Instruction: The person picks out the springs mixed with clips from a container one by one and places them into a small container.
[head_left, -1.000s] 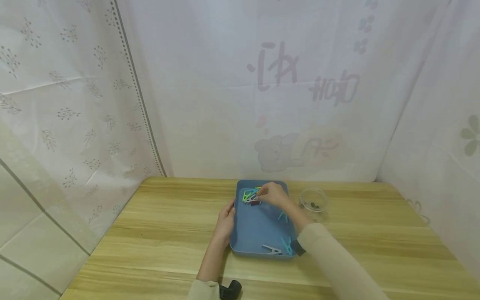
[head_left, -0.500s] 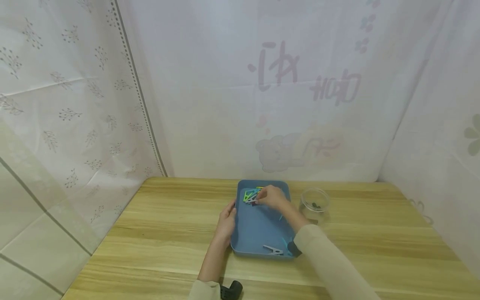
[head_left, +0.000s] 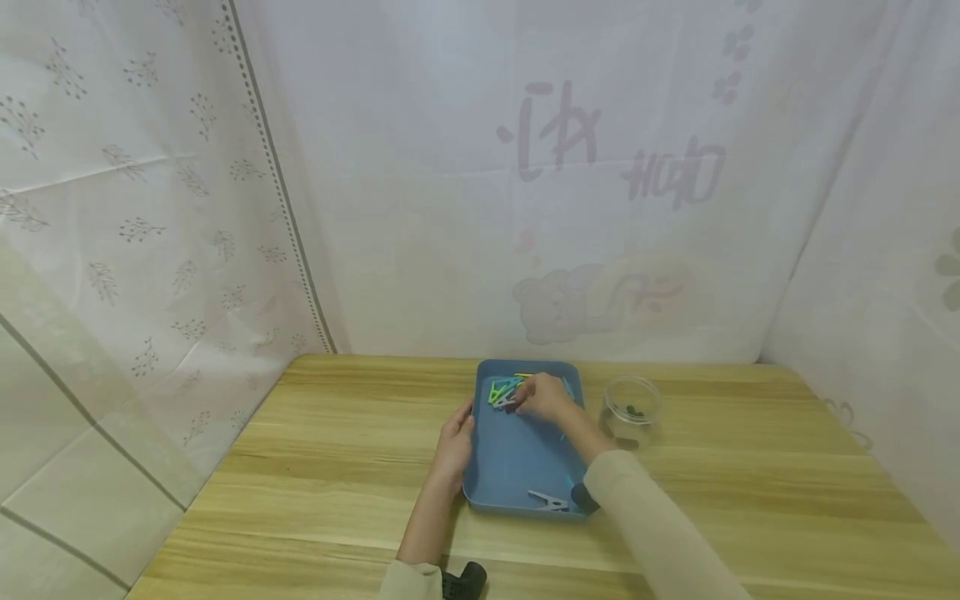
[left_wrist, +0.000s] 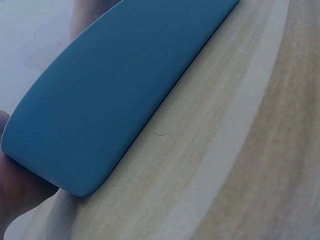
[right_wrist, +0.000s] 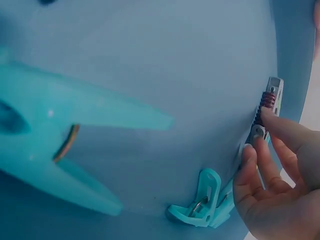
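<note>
A blue tray (head_left: 502, 467) with several clothespins lies on the table. My left hand (head_left: 452, 446) grips its left side; the left wrist view shows the tray's outer wall (left_wrist: 115, 90) with parts of that hand beside it. Over the clothespins at the tray's far end, my right hand (head_left: 545, 396) pinches a dark red ribbed piece (right_wrist: 268, 100) between thumb and fingers. The ribbed piece lies against a grey clothespin (right_wrist: 274, 85); its exact kind is unclear. Near those fingers is a green clothespin (head_left: 495, 392). A turquoise clothespin (right_wrist: 200, 205) lies beside the right hand in the right wrist view.
A clear round jar (head_left: 632, 404) with dark small things inside stands right of the tray. Another grey clothespin (head_left: 549, 501) lies in the tray's near right corner, and a large turquoise clothespin (right_wrist: 95, 105) is close to the right wrist camera. Patterned curtains enclose the wooden table (head_left: 322, 475).
My right hand has come slightly nearer, its fingers lowering onto the dark red ribbed piece. The left hand stays on the tray's side.
</note>
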